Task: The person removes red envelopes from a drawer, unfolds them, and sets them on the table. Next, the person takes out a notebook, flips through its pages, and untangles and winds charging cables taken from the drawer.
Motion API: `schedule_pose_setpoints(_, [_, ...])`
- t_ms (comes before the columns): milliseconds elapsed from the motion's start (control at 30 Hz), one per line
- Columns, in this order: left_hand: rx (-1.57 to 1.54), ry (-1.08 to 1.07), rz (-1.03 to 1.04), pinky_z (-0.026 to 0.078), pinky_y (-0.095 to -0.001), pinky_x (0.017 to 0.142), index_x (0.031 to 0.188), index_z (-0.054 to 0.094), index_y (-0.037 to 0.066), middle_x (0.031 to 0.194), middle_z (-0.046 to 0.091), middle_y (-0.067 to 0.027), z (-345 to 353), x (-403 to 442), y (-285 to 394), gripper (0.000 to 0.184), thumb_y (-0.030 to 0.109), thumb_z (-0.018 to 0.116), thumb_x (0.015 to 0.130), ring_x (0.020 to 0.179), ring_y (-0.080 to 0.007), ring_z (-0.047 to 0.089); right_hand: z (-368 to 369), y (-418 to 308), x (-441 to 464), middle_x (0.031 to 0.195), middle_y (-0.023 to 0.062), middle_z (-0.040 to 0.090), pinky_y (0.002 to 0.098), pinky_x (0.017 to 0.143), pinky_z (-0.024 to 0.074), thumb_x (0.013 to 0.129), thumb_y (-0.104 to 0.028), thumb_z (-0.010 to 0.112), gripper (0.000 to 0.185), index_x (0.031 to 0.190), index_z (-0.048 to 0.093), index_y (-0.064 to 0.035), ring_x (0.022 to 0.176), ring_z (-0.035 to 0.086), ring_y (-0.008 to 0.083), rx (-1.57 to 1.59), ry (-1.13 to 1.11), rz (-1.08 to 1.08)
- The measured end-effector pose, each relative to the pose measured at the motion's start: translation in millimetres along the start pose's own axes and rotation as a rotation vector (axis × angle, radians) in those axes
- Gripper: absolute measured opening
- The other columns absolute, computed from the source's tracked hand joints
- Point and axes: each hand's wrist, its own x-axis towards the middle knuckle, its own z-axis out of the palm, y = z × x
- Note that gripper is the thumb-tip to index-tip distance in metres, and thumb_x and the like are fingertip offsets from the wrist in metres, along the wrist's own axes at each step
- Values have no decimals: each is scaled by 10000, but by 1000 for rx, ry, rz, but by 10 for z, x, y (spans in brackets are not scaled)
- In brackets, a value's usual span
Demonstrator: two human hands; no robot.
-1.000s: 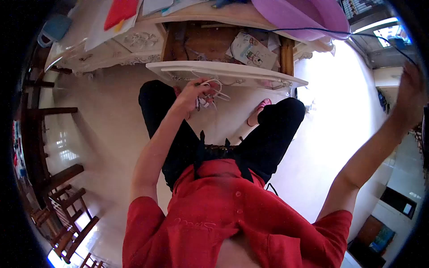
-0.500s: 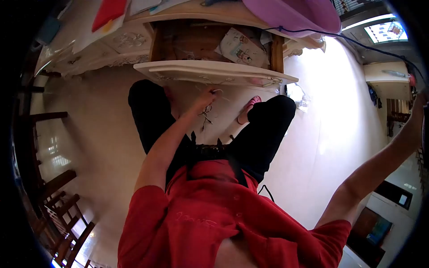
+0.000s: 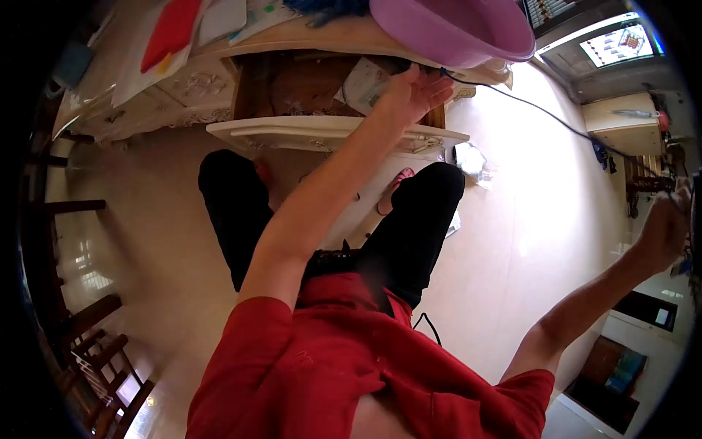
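My left hand (image 3: 424,91) is above the open drawer, its fingers stretched out and apart, close to a knot in a thin dark cord (image 3: 541,108). I cannot tell whether it touches the cord. From there the cord runs rightward past the purple plastic basin (image 3: 457,33) toward my right hand (image 3: 669,219). That hand is raised at the far right edge with its fingers curled around the cord, partly cut off and dim. Below my left hand, the drawer (image 3: 274,88) contains a printed paper packet (image 3: 362,86), partly hidden by my forearm.
A red packet (image 3: 172,33) and a blue bundle (image 3: 325,9) lie on the cream tabletop (image 3: 292,35). A clear plastic bag (image 3: 472,162) rests on the floor beside my knee. Dark wooden chairs (image 3: 99,314) stand at the left.
My left hand has risen from between my knees, where it held pale strings, to the cord above the drawer. My right hand has lowered slightly. The view has shifted a little.
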Motion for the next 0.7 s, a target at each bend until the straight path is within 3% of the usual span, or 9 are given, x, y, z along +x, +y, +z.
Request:
schedule_pose_setpoints(100, [-323, -223, -168, 489, -410, 787, 973, 455, -15, 925, 552, -151, -73, 236, -24, 222, 186, 394, 899, 866, -280, 567, -77, -34, -233, 547, 47, 430, 225, 373, 441, 938, -344, 213, 354, 847, 394, -53, 375, 448, 85, -62, 147, -102])
schedule_pose_setpoints(200, [-207, -169, -20, 510, -368, 754, 966, 451, 1, 898, 543, -132, -48, 22, -80, 126, 84, 430, 874, 865, -269, 573, -542, -95, -503, 587, 36, 452, 181, 305, 363, 933, -241, 288, 224, 858, 395, -59, 363, 413, 48, 107, 245, -149])
schedule_pose_setpoints(300, [-158, -135, 55, 521, -334, 729, 968, 450, 5, 909, 540, -128, -165, -91, -46, 118, 16, 449, 850, 858, -265, 578, -1165, -29, -769, 691, 42, 510, 234, 493, 447, 843, -19, 405, 99, 935, 442, -19, 500, 493, 96, 159, 429, -91])
schedule_pose_setpoints(367, [-67, -53, 48, 521, -331, 730, 987, 449, 11, 913, 541, -127, 12, -359, 100, 134, 18, 443, 853, 857, -260, 578, -1727, 18, -955, 757, 93, 530, 225, 543, 404, 869, -41, 374, 125, 940, 467, 4, 583, 492, 152, 1, 681, -229])
schedule_pose_setpoints(400, [15, 27, 49, 521, -328, 731, 1006, 448, 17, 916, 543, -126, 135, -514, 182, 151, 19, 436, 856, 856, -255, 579, -1919, 39, -1047, 709, 85, 524, 220, 496, 381, 883, -73, 378, 138, 870, 485, 13, 507, 439, 125, 78, 686, -66])
schedule_pose_setpoints(433, [25, 32, 50, 521, -328, 731, 1006, 448, 17, 916, 543, -126, 210, -630, 250, 151, 19, 436, 856, 856, -255, 579, -2067, 130, -1095, 660, 77, 523, 219, 446, 346, 892, -122, 401, 191, 809, 493, 23, 454, 377, 88, 127, 477, 153])
schedule_pose_setpoints(500, [203, -45, 81, 511, -347, 734, 1036, 489, 22, 981, 543, -127, 367, -832, 337, 199, 16, 467, 839, 848, -238, 581, -2078, 553, -1062, 624, 46, 496, 213, 444, 321, 890, -143, 422, 174, 811, 506, -12, 454, 345, 69, -346, 947, -38])
schedule_pose_setpoints(633, [413, -85, 90, 470, -313, 766, 981, 574, 20, 1059, 533, -120, 798, -1123, 318, 180, 20, 516, 811, 849, -205, 577, -1970, 1135, -1060, 834, 98, 562, 228, 580, 389, 886, -114, 418, 114, 884, 501, -36, 628, 470, 119, -318, 451, 222])
schedule_pose_setpoints(700, [738, -56, 123, 418, -274, 800, 891, 627, 2, 1104, 522, -109, 894, -1113, 117, 131, 34, 552, 789, 904, -172, 550, -1454, 1575, -938, 865, 113, 556, 252, 654, 425, 886, -116, 422, 103, 882, 485, -35, 697, 508, 149, -573, 513, 282])
